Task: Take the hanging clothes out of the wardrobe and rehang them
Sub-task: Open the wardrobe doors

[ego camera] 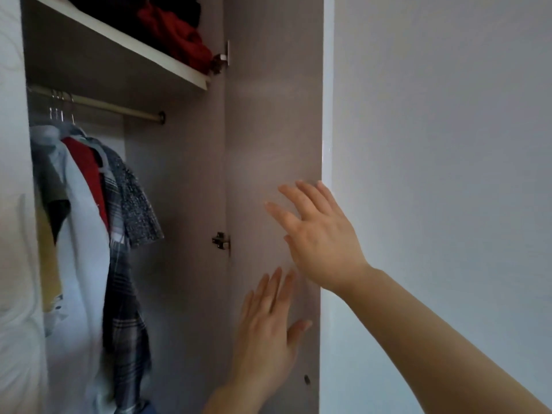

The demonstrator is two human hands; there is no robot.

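Hanging lengthwise straight down off the rail (119, 108) — clothes (83, 234), bunched left.

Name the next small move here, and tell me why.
Probably move the left hand across to the clothes and take the nearest hanger off the rail. The door stands wide open. Both hands, the right hand too, are flat and open at its inner face, holding nothing. No garment is off the rail yet.
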